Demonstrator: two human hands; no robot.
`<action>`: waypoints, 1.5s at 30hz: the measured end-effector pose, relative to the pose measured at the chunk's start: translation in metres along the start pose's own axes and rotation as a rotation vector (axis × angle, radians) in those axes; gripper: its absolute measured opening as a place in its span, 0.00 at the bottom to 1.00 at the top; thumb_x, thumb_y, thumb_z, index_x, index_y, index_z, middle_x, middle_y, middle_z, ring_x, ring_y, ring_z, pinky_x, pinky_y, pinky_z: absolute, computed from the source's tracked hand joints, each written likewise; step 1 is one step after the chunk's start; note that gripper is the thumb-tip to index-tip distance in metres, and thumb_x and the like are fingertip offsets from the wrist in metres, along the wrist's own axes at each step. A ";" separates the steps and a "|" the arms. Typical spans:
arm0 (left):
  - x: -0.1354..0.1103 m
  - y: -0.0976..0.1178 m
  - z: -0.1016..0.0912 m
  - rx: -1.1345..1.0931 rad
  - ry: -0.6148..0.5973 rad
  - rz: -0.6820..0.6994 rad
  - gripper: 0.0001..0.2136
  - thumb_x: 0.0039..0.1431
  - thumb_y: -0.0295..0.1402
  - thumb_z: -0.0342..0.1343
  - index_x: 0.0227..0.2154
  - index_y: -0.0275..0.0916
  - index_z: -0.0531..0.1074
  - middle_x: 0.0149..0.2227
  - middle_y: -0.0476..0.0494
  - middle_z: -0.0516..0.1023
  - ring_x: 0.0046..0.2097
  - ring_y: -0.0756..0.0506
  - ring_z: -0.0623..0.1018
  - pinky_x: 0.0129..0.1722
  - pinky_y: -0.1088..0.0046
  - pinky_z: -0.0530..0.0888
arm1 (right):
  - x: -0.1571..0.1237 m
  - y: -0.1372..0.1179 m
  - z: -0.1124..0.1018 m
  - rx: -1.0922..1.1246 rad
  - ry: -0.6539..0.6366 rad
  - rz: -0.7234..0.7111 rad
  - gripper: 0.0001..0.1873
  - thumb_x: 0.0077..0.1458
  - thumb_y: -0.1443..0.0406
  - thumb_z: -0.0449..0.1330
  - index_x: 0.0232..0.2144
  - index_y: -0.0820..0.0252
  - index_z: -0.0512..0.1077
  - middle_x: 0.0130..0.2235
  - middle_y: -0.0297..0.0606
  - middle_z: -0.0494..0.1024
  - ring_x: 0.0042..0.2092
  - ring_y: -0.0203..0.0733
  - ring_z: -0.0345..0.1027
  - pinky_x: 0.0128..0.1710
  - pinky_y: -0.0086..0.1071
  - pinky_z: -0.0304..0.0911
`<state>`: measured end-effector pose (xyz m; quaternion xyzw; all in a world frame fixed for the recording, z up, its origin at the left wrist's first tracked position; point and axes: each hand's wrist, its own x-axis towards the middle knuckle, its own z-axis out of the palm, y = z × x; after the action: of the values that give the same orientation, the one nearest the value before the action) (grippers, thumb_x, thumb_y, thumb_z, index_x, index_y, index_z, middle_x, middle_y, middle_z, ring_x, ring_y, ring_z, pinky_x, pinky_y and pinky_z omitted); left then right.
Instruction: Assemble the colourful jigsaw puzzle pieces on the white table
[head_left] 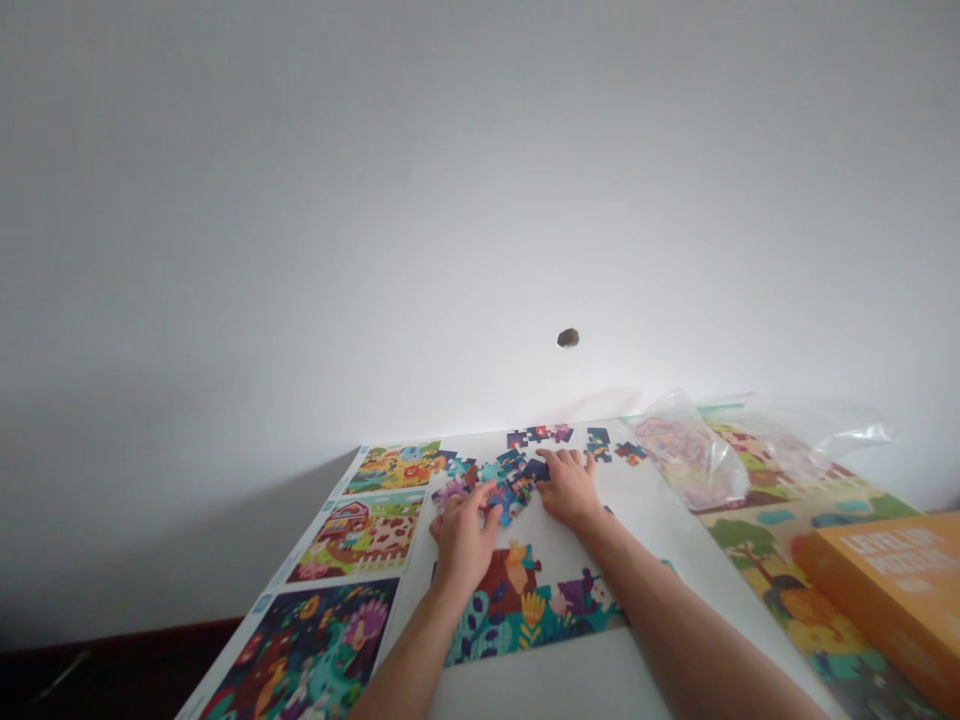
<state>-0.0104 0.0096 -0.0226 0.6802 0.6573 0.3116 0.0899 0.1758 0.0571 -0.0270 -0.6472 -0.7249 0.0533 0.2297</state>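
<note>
A pile of loose jigsaw pieces (491, 472) in mixed colours lies on the white table. At its near left edge is my left hand (463, 535), fingers apart and thumb stretched toward the pieces; I see nothing held in it. My right hand (571, 488) rests at the pile's right side with its fingers spread. Its index finger and thumb are by a dark blue jigsaw piece (535, 470), touching or nearly so. Between my forearms, a joined section of jigsaw puzzle (525, 605) shows plants and animals; my left wrist and right forearm hide its ends.
Several picture sheets (357, 537) line the table's left side. On the right are clear plastic bags (694, 455), an illustrated sheet (757, 540) and an orange puzzle box (892, 590). More pieces (630, 453) lie at the back. A white wall (450, 250) with a hole stands behind.
</note>
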 end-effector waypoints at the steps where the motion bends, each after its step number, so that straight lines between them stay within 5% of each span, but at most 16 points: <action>1: 0.000 0.000 0.000 -0.001 0.000 0.001 0.16 0.59 0.30 0.55 0.50 0.46 0.73 0.39 0.45 0.80 0.46 0.42 0.76 0.50 0.62 0.67 | 0.000 0.000 -0.001 0.009 0.006 0.008 0.29 0.51 0.65 0.61 0.57 0.51 0.64 0.51 0.44 0.71 0.56 0.53 0.57 0.61 0.55 0.33; 10: -0.001 -0.001 -0.001 0.110 0.027 -0.084 0.15 0.60 0.31 0.54 0.50 0.48 0.72 0.40 0.45 0.79 0.46 0.42 0.75 0.45 0.63 0.66 | -0.001 -0.001 -0.002 0.005 0.116 0.087 0.22 0.49 0.71 0.58 0.48 0.52 0.71 0.50 0.44 0.70 0.54 0.52 0.59 0.61 0.58 0.30; 15: -0.001 0.001 -0.004 0.136 0.026 -0.117 0.16 0.60 0.29 0.52 0.51 0.47 0.71 0.40 0.45 0.79 0.47 0.41 0.75 0.45 0.62 0.66 | -0.005 -0.005 -0.007 0.093 -0.006 -0.192 0.23 0.55 0.59 0.59 0.54 0.46 0.68 0.58 0.39 0.68 0.60 0.54 0.52 0.61 0.61 0.29; 18: -0.001 0.003 -0.006 0.147 0.032 -0.138 0.16 0.61 0.29 0.52 0.51 0.47 0.71 0.41 0.44 0.79 0.47 0.41 0.75 0.45 0.62 0.66 | -0.006 -0.007 -0.007 0.112 -0.092 -0.287 0.23 0.55 0.55 0.60 0.53 0.45 0.68 0.54 0.37 0.72 0.58 0.53 0.55 0.61 0.62 0.26; 28: -0.001 0.004 -0.009 0.145 0.040 -0.200 0.16 0.61 0.29 0.50 0.51 0.47 0.70 0.44 0.43 0.80 0.49 0.39 0.75 0.46 0.59 0.64 | -0.001 -0.003 -0.003 0.053 0.057 -0.053 0.16 0.57 0.67 0.54 0.48 0.50 0.71 0.46 0.41 0.73 0.52 0.49 0.61 0.61 0.55 0.33; 34: -0.001 0.004 -0.008 0.141 0.041 -0.194 0.16 0.61 0.28 0.50 0.51 0.47 0.70 0.44 0.43 0.80 0.48 0.41 0.75 0.46 0.62 0.63 | -0.003 -0.003 -0.009 -0.068 0.173 0.195 0.17 0.56 0.69 0.53 0.47 0.57 0.72 0.48 0.49 0.71 0.53 0.55 0.59 0.60 0.56 0.33; 37: -0.001 0.003 -0.007 0.149 0.040 -0.185 0.17 0.61 0.28 0.49 0.52 0.47 0.69 0.44 0.42 0.80 0.49 0.40 0.75 0.47 0.60 0.63 | -0.005 -0.006 -0.012 -0.007 0.110 -0.017 0.20 0.55 0.66 0.55 0.50 0.53 0.71 0.55 0.45 0.69 0.57 0.54 0.55 0.61 0.55 0.34; 40: -0.001 0.001 -0.005 0.151 0.040 -0.168 0.18 0.61 0.28 0.49 0.53 0.46 0.69 0.46 0.41 0.79 0.50 0.40 0.75 0.47 0.59 0.62 | -0.007 -0.009 -0.013 0.087 -0.084 -0.322 0.24 0.54 0.60 0.59 0.54 0.46 0.68 0.57 0.39 0.70 0.59 0.53 0.54 0.61 0.59 0.31; 45: -0.001 -0.001 -0.003 0.154 0.051 -0.162 0.18 0.62 0.28 0.48 0.54 0.47 0.68 0.47 0.41 0.79 0.50 0.40 0.74 0.47 0.59 0.62 | -0.008 -0.010 -0.010 0.100 -0.127 -0.368 0.26 0.51 0.56 0.63 0.53 0.47 0.69 0.52 0.39 0.73 0.55 0.52 0.58 0.60 0.59 0.30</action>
<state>-0.0129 0.0083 -0.0212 0.6218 0.7341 0.2690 0.0455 0.1711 0.0455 -0.0168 -0.4870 -0.8404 0.0872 0.2212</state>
